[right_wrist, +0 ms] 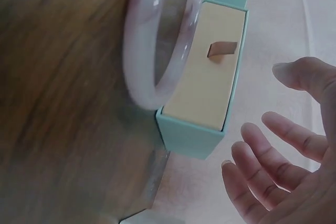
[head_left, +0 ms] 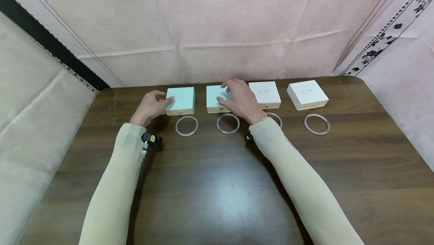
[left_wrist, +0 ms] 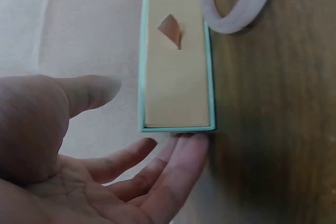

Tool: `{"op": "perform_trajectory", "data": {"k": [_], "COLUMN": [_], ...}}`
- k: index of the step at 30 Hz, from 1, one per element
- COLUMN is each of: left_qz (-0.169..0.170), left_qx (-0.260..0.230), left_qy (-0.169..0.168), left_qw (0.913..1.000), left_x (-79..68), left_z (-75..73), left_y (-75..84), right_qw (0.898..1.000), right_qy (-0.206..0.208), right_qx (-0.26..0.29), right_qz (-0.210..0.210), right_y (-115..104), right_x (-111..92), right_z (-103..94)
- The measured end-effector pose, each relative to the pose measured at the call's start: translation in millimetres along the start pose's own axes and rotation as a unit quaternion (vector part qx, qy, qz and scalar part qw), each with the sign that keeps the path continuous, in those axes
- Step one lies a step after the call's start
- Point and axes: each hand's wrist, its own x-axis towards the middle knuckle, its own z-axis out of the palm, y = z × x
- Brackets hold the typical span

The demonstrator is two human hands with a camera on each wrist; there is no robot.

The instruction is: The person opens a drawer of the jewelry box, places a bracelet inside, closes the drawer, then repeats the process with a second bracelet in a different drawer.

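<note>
My left hand [head_left: 150,106] is beside the leftmost teal drawer-style box [head_left: 181,103]. In the left wrist view its fingers [left_wrist: 181,177] reach the end of this box, with the thumb apart. My right hand [head_left: 242,100] is over the right part of a second teal box [head_left: 213,96], fingers loosely spread and holding nothing. The right wrist view shows this box's cream front with a brown pull tab [right_wrist: 224,48]. A pale pink bangle [head_left: 187,135] lies before the left box. Another bangle [head_left: 228,132] lies before the second.
Two white boxes, one [head_left: 266,92] beside my right hand and one [head_left: 307,93] farther right, stand in the same row. A third bangle [head_left: 279,119] is partly hidden by my right wrist; a fourth bangle [head_left: 318,133] lies at right. Pink cloth [head_left: 203,60] hangs behind the wooden table [head_left: 203,199].
</note>
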Motion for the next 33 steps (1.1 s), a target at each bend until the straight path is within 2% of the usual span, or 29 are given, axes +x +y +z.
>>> {"op": "perform_trajectory", "data": {"k": [5, 10, 14, 18, 33], "left_qz": [-0.009, -0.024, -0.031, -0.026, -0.018], "left_qx": [0.007, -0.002, -0.017, -0.032, -0.031], "left_qy": [0.002, 0.019, 0.017, 0.011, -0.003], "left_qw": [0.9999, 0.9995, 0.9992, 0.9991, 0.9993], "left_x": [2.2, 5.7, 6.9, 7.3, 6.3], "left_z": [-2.6, -2.4, -2.9, -3.4, -8.1], "left_y": [2.7, 2.3, 0.4, -1.8, -1.6], "right_qw": [1.0, 1.0, 1.0, 1.0, 1.0], "right_qy": [-0.007, -0.014, -0.017, -0.019, -0.024], "right_qx": [-0.004, 0.002, 0.004, 0.005, 0.01], "right_qz": [0.0, -0.01, -0.01, -0.008, -0.009], "right_y": [-6, -11, -14, -18, -34], "right_x": [4, 8, 9, 11, 19], "right_z": [3.3, 7.6, 9.8, 10.8, 20.2]}}
